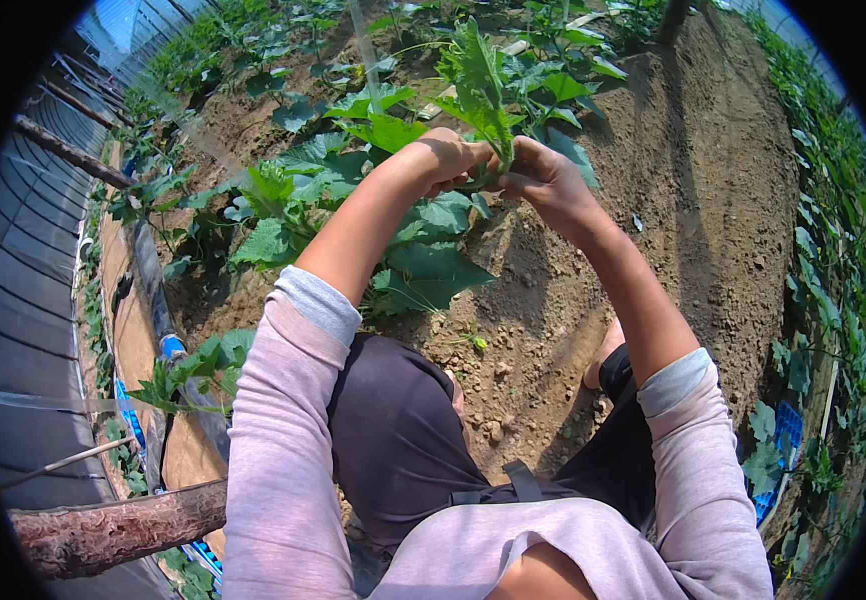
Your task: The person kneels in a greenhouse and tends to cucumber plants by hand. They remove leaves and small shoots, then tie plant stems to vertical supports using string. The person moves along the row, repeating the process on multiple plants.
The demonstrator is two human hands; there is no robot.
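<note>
A leafy green vine shoot (478, 82) stands upright between my two hands, its lower stem at my fingers. My left hand (452, 159) has its fingers curled in at the stem's left side. From the right, my right hand (549, 178) pinches the same stem between thumb and fingers. The exact grip of some fingertips is hidden behind the hands and stem. Broad lobed leaves (433, 276) of the plants spread below and to the left of my hands.
Bare, cloddy soil (703, 187) runs along the right. A rough wooden pole (118, 529) juts in at lower left, near a dark hose (149, 277) with a blue fitting (172, 346). Clear plastic strip (365, 56) hangs ahead. Dense vines (838, 255) line the right side.
</note>
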